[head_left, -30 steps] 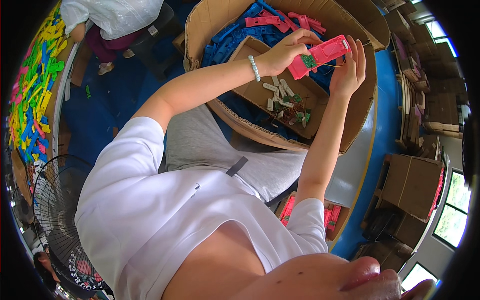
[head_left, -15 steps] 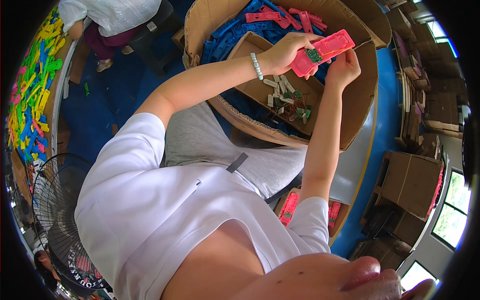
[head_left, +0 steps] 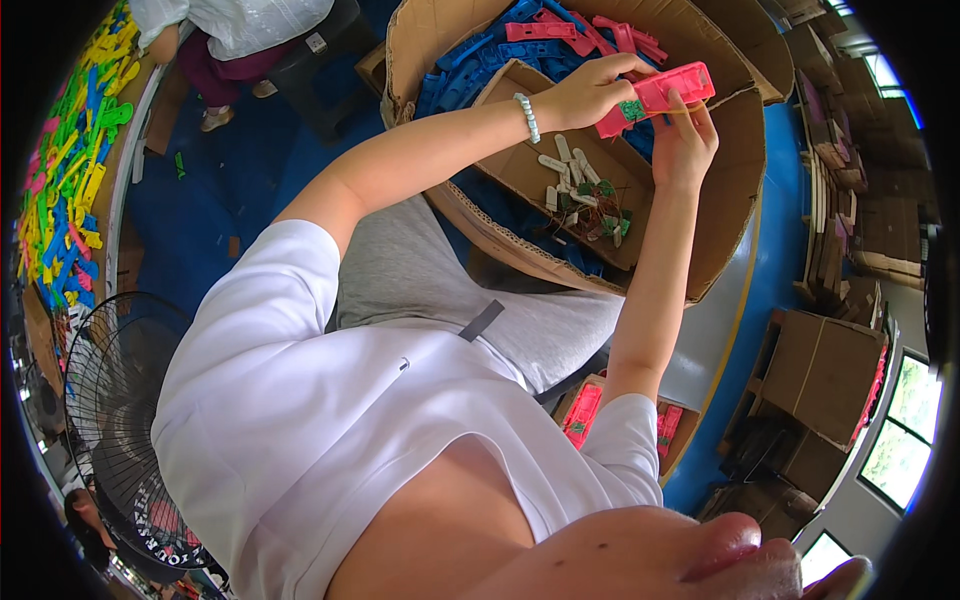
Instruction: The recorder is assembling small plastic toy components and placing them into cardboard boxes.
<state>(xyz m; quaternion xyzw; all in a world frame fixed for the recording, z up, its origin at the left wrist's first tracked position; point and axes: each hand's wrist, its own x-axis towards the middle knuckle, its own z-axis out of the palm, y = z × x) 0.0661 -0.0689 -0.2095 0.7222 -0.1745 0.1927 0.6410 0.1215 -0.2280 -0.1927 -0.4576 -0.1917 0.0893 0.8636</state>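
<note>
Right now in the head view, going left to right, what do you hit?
Heap of yellow, green and blue plastic parts → black fan → left hand → pink plastic casing held in both hands → right hand → stacked cardboard boxes.

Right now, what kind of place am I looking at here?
Probably a small factory assembly floor. Both hands hold a pink plastic casing with a green circuit board over a large cardboard box of blue and pink parts, and stacked cartons stand nearby.
</note>
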